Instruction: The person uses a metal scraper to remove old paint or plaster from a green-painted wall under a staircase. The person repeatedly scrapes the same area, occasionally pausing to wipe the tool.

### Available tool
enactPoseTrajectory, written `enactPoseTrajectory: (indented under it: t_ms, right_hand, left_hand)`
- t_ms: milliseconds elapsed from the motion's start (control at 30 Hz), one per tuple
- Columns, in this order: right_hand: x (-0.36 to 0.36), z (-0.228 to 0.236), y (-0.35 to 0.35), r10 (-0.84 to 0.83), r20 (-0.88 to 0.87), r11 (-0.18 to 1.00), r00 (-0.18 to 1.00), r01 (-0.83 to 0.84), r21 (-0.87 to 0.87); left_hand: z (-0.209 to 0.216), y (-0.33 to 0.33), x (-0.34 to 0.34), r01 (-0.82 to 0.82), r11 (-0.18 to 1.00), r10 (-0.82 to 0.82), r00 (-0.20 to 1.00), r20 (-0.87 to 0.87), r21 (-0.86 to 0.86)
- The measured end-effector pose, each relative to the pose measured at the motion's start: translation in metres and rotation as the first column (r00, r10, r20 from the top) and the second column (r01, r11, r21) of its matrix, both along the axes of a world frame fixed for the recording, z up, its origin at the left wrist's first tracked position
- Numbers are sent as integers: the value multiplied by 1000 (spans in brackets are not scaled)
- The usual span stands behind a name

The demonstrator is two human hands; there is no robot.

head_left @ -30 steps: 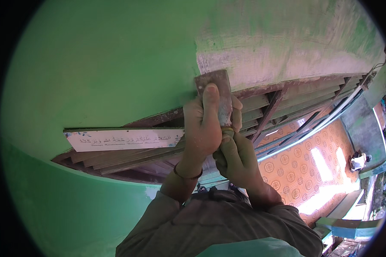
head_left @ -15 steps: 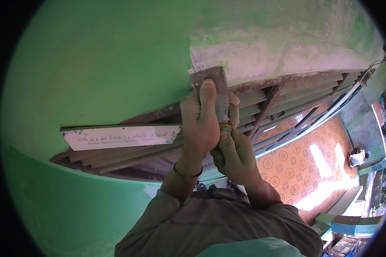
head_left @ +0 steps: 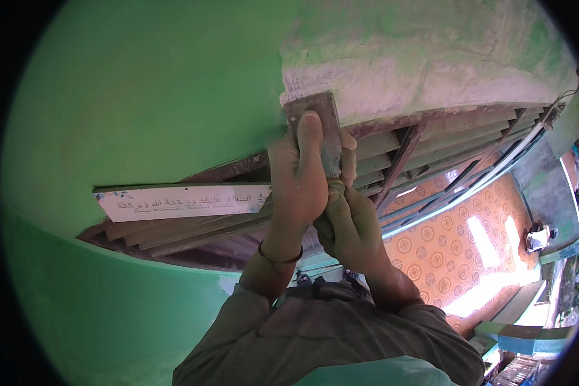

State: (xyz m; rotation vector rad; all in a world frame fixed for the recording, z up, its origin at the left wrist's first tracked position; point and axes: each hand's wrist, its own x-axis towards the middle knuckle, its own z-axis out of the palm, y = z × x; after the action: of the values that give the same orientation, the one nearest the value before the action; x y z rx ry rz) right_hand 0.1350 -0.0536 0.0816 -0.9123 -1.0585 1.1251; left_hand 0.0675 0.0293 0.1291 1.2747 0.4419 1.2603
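A flat grey metal scraper (head_left: 331, 132) lies with its wide end against the green wall (head_left: 174, 83), where the paint meets a pale scraped patch (head_left: 379, 77). My left hand (head_left: 296, 170) is closed around the blade, its thumb pressed flat along the face and fingertips showing past the right edge. Just below, my right hand (head_left: 349, 225) wraps the handle, which it mostly hides; a yellowish collar shows above the thumb. Both hands are in front of the brown wooden frame (head_left: 367, 128) under the wall.
A white sign board (head_left: 186, 202) with dark lettering leans on the slatted vent (head_left: 199, 233) at left. Farther right and below, an orange patterned tile floor (head_left: 431, 257) carries bright sunlight. A person (head_left: 538, 238) sits at its far edge. A green wall section (head_left: 109, 309) stands lower left.
Both hands have shifted slightly upward with the scraper, its wide end now a little higher on the wall. The grip looks the same.
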Motion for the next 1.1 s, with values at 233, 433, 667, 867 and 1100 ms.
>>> enactPoseTrajectory:
  t_ms: [233, 433, 667, 867, 1100]
  right_hand:
    - [-2, -5, 4, -31, -9, 998, 999, 32, 51]
    - [0, 6, 0, -15, -19, 999, 1000, 16, 37]
    - [-3, 9, 11, -61, 39, 992, 997, 56, 113]
    - [-5, 13, 5, 0, -55, 998, 998, 4, 60]
    - [-12, 15, 14, -30, -83, 974, 996, 48, 223]
  left_hand:
    - [2, 6, -1, -16, 997, 14, 999, 33, 75]
    - [7, 3, -1, -28, 999, 27, 999, 29, 38]
    - [16, 9, -5, -23, 993, 22, 1000, 13, 112]
    - [18, 7, -4, -33, 991, 31, 999, 19, 132]
    - [26, 8, -7, -33, 988, 34, 999, -4, 149]
